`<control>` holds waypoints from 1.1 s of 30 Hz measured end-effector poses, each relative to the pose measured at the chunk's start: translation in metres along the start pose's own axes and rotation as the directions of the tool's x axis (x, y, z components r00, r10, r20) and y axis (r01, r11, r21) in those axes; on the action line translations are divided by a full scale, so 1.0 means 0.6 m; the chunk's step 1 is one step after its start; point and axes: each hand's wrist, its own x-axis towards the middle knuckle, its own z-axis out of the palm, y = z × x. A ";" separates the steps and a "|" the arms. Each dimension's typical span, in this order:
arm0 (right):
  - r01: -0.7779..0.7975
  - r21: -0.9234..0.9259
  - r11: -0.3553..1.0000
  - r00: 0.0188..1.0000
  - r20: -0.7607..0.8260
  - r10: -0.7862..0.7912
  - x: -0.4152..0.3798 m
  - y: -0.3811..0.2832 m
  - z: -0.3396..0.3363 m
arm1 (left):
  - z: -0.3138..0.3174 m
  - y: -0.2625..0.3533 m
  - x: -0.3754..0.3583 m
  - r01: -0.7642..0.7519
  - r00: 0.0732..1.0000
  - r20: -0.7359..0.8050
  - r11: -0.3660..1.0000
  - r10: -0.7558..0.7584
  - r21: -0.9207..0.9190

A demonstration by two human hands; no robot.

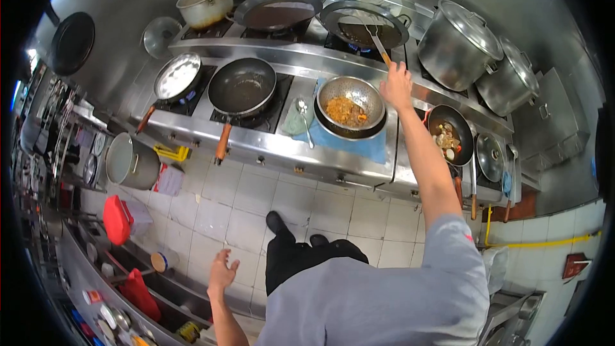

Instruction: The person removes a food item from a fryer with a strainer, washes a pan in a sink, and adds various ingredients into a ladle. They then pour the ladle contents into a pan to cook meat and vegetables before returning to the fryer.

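Note:
My right hand (397, 86) reaches forward over the stove and is closed on the wooden handle of a long metal utensil (379, 45). The utensil's far end is in a wide dark pan of liquid (362, 29) on the back burner. Below and left of that hand, a perforated metal bowl (365, 93) with orange-brown food (346, 112) rests in a dark pan, over a blue cloth (375, 147). My left hand (222, 272) hangs low over the tiled floor, fingers apart, holding nothing.
Large lidded pots (458, 45) stand at the back right. A red-rimmed pan of food (448, 134) sits at the right, a black frying pan (242, 86) at the left. Behind it is another wide pan (277, 13). A spoon (305, 122) lies on the counter.

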 end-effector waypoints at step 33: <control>-0.668 0.737 -0.105 0.692 0.667 0.277 0.132 0.032 0.111 | 0.054 -0.215 0.389 0.458 0.879 0.341 0.786 -0.333 -0.415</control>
